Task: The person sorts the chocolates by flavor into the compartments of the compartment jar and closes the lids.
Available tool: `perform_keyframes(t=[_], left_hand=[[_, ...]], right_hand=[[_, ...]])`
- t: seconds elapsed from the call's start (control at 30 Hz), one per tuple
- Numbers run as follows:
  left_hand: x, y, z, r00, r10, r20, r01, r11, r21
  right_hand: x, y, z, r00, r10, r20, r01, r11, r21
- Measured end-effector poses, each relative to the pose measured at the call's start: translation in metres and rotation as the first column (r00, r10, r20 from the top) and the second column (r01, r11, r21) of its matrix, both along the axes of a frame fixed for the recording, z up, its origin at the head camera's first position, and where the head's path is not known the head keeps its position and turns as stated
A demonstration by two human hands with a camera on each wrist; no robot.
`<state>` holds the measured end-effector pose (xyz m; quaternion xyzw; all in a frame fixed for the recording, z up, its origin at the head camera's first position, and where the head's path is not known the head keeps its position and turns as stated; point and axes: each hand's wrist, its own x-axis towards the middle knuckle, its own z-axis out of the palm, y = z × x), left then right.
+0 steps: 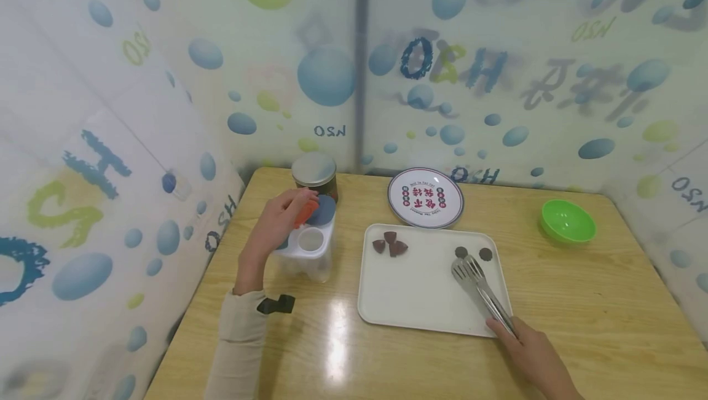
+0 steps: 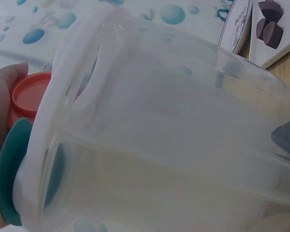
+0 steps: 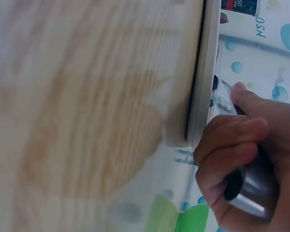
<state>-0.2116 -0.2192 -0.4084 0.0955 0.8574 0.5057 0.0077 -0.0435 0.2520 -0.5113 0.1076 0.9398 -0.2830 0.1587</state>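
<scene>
My left hand (image 1: pixel 276 219) pinches a red-orange round lid (image 1: pixel 306 212) over a clear container (image 2: pixel 150 121) with a white top. One round opening (image 1: pixel 311 239) in that top is uncovered. A blue-grey lid (image 1: pixel 323 211) and a green lid (image 2: pixel 9 169) sit on other openings. Metal tongs (image 1: pixel 489 295) are gripped in my right hand (image 1: pixel 533 351), their tips low over the white tray (image 1: pixel 420 289). Close to the tips lie two dark round pieces, one left (image 1: pixel 461 252) and one right (image 1: pixel 485 254). Several brown wedge-shaped pieces (image 1: pixel 390 238) lie at the tray's far left.
A jar (image 1: pixel 314 169) with a silver lid stands behind the container. The round printed plate (image 1: pixel 425 198) lies behind the tray, near the wall. At the right is a green bowl (image 1: pixel 568 222). Patterned walls border the wooden table (image 1: pixel 603 301).
</scene>
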Motion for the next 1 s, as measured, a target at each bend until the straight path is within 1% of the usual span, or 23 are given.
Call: perform_keyframes(t=[0.17, 0.2, 0.27, 0.37, 0.5, 0.63, 0.73, 0.83, 1.0], left_hand=[[-0.0004, -0.001, 0.0, 1.0, -0.001, -0.011, 0.001, 1.0, 0.0], [-0.0007, -0.0011, -0.0001, 1.0, -0.003, -0.014, 0.003, 1.0, -0.001], [-0.0011, -0.0012, -0.0003, 1.0, -0.003, -0.017, 0.003, 1.0, -0.004], [-0.0011, -0.0011, -0.0002, 1.0, -0.005, -0.014, 0.004, 1.0, -0.005], [-0.0011, -0.0009, -0.0001, 1.0, -0.003, -0.01, 0.003, 1.0, -0.004], [-0.0006, -0.001, 0.0001, 1.0, -0.001, -0.008, 0.001, 1.0, -0.004], [0.0, -0.0012, 0.0002, 1.0, 0.001, -0.007, -0.001, 1.0, -0.006], [0.0003, -0.0012, 0.0003, 1.0, 0.001, -0.006, -0.001, 1.0, -0.008], [0.0003, -0.0007, 0.0007, 1.0, -0.002, 0.003, 0.002, 1.0, 0.001]], right_hand=[[0.0022, 0.0007, 0.0032, 0.999, -0.031, -0.019, 0.029, 0.997, -0.066], [0.0025, 0.0006, 0.0045, 0.999, -0.035, -0.018, 0.034, 0.997, -0.066], [0.0026, 0.0006, 0.0066, 0.999, -0.03, -0.017, 0.03, 0.999, -0.044], [0.0028, 0.0012, 0.0088, 1.0, -0.002, -0.019, 0.002, 1.0, 0.0], [0.0018, 0.0019, 0.0088, 1.0, 0.023, -0.007, -0.023, 0.998, 0.054], [0.0001, 0.0016, 0.0078, 0.998, 0.063, -0.03, -0.059, 0.992, 0.113], [-0.0008, 0.0009, 0.0076, 0.995, 0.089, -0.049, -0.081, 0.987, 0.14], [-0.0014, 0.0009, 0.0061, 0.996, 0.081, -0.046, -0.076, 0.991, 0.107], [-0.0014, 0.0039, 0.0004, 0.999, 0.035, -0.011, -0.035, 0.999, 0.002]])
